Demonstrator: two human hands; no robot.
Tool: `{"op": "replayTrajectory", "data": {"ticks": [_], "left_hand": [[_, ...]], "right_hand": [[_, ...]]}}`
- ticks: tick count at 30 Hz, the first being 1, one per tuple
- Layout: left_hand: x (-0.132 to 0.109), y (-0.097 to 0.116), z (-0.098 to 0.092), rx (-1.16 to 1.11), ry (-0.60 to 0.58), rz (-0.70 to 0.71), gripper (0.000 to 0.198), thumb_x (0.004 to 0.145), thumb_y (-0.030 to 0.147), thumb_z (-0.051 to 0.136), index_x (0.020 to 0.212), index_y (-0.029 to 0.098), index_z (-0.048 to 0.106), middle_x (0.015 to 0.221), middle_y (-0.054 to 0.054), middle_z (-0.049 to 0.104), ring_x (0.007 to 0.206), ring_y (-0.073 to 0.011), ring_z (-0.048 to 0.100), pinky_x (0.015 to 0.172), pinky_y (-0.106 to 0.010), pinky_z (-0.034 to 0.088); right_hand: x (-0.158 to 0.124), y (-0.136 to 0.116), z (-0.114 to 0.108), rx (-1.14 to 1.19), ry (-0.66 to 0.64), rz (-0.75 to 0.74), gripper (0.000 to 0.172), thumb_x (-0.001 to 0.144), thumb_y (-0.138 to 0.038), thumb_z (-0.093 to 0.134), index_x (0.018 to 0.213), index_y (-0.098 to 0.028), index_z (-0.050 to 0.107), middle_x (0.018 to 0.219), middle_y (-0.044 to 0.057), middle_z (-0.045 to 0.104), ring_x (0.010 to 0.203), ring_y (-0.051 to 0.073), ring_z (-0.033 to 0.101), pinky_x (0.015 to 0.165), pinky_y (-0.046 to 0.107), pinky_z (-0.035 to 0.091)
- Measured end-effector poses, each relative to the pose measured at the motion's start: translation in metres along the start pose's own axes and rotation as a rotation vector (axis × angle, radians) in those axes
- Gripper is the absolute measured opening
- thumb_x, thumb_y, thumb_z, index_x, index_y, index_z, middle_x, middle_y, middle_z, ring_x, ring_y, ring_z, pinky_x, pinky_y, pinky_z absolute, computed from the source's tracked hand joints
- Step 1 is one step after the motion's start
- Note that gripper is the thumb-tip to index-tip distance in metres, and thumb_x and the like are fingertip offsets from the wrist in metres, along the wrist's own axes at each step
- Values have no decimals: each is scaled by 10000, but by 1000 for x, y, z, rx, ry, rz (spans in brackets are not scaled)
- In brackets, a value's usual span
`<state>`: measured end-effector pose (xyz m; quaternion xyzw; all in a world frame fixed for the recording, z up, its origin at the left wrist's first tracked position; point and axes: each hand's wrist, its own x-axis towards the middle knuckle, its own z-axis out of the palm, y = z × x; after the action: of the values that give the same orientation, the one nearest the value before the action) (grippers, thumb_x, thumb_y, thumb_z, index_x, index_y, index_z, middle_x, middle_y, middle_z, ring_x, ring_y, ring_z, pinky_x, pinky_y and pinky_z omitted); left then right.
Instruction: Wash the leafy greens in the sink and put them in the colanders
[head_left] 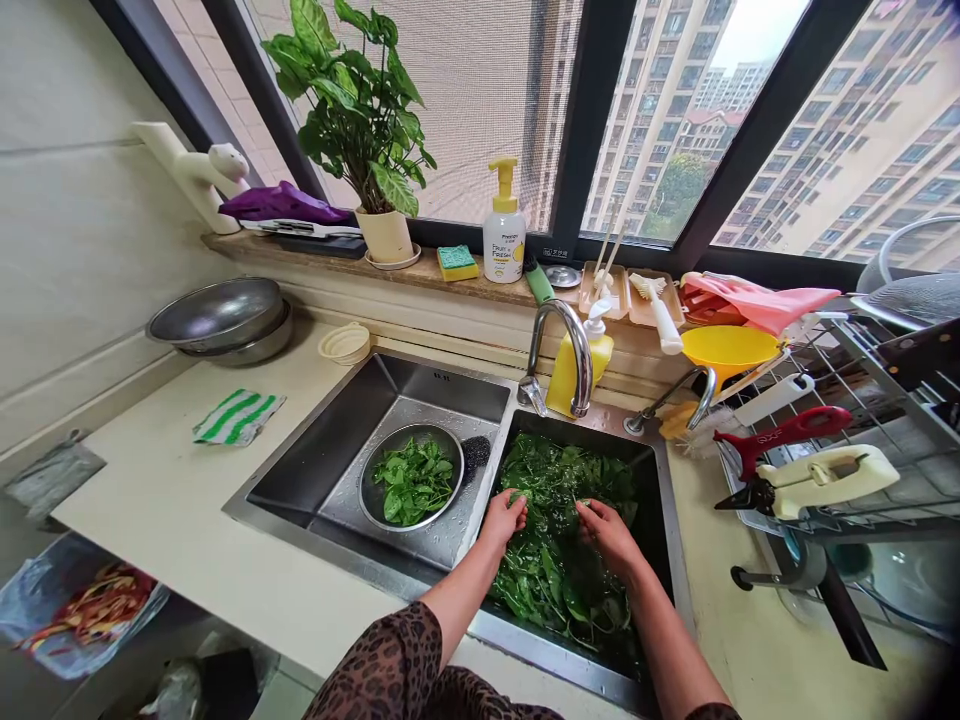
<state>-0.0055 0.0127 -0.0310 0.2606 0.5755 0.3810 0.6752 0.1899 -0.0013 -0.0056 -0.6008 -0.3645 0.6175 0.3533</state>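
Loose leafy greens [551, 575] float in water in the right sink basin [671, 520], spread over most of its surface. Over the basin's left side, my left hand [504, 518] is closed in a pinch, with a bit of green showing at its fingertips. My right hand [607, 535] pinches at a thin stem of the greens just above the water; its lower fingers are partly hidden. A round metal bowl [365, 497] stands in the left basin [292, 495] and holds picked green leaves [414, 480].
A chrome faucet [581, 365] rises behind the divider, beside a yellow pump bottle [559, 375]. A dish rack [817, 540] crowds the right side. On the left counter lie a striped cloth [238, 417] and metal basins [225, 315]. A dark scrubber [475, 452] sits beside the bowl.
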Motion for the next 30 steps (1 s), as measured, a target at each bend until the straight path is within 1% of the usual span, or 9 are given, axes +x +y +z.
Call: {"op": "replayTrajectory", "data": {"ticks": [4, 8, 11, 14, 18, 20, 23, 26, 30], "left_hand": [[-7, 5, 2, -90, -147, 20, 410, 581, 456, 710, 784, 149, 530, 580, 47, 509, 513, -64, 473, 548, -213, 424], [-14, 11, 4, -225, -314, 3, 363, 596, 411, 723, 738, 148, 517, 624, 32, 515, 566, -80, 504, 606, -250, 463], [-17, 13, 5, -280, -344, -22, 335, 616, 398, 715, 720, 146, 520, 679, 13, 539, 611, -102, 535, 641, -294, 493], [-19, 15, 5, -282, -344, -36, 339, 658, 437, 673, 744, 143, 529, 685, -7, 568, 621, -133, 569, 670, -350, 509], [-23, 18, 5, -238, -415, -54, 366, 689, 479, 633, 749, 132, 531, 686, -19, 585, 591, -142, 591, 645, -349, 513], [-25, 19, 5, -212, -429, -59, 369, 669, 470, 656, 749, 134, 525, 695, -15, 587, 583, -138, 594, 628, -339, 514], [-25, 19, 5, -191, -428, -60, 387, 634, 470, 683, 740, 146, 499, 681, 3, 583, 576, -127, 596, 608, -304, 506], [-25, 17, 4, -164, -415, -57, 412, 614, 485, 689, 728, 155, 469, 637, 21, 571, 556, -120, 598, 568, -260, 486], [-23, 16, 4, -135, -395, -61, 442, 589, 480, 706, 758, 165, 445, 641, 27, 572, 519, -118, 599, 513, -226, 459]], "right_hand": [[-8, -7, 12, 4, -22, 4, 429, 660, -553, 589, 571, -211, 345, 430, -102, 316, 384, 50, 271, 397, 207, 210], [-8, -6, 11, 220, 38, 86, 390, 589, -478, 688, 663, -214, 410, 487, -96, 423, 405, 51, 351, 404, 181, 239], [-7, -4, 5, 480, 86, 108, 443, 514, -373, 764, 816, -239, 469, 566, -83, 510, 445, 53, 414, 427, 165, 275], [-9, -3, 1, 591, 79, 79, 502, 515, -343, 777, 926, -256, 502, 579, -78, 509, 453, 56, 420, 432, 171, 295], [-15, -7, 7, 497, 36, 73, 370, 613, -417, 714, 880, -226, 543, 624, -59, 503, 502, 66, 443, 475, 193, 343], [-19, -11, 13, 364, -15, 59, 336, 651, -442, 680, 866, -218, 552, 671, -49, 518, 543, 69, 456, 503, 193, 351], [-25, -16, 23, 79, -166, -3, 336, 677, -463, 648, 881, -208, 567, 701, -31, 543, 582, 86, 464, 498, 195, 325], [-28, -18, 30, -105, -293, -78, 344, 673, -470, 645, 862, -190, 579, 581, -51, 491, 506, 79, 396, 462, 203, 264], [-29, -17, 31, -89, -315, -87, 337, 699, -503, 599, 721, -168, 564, 505, -72, 394, 442, 56, 291, 440, 209, 201]]}}
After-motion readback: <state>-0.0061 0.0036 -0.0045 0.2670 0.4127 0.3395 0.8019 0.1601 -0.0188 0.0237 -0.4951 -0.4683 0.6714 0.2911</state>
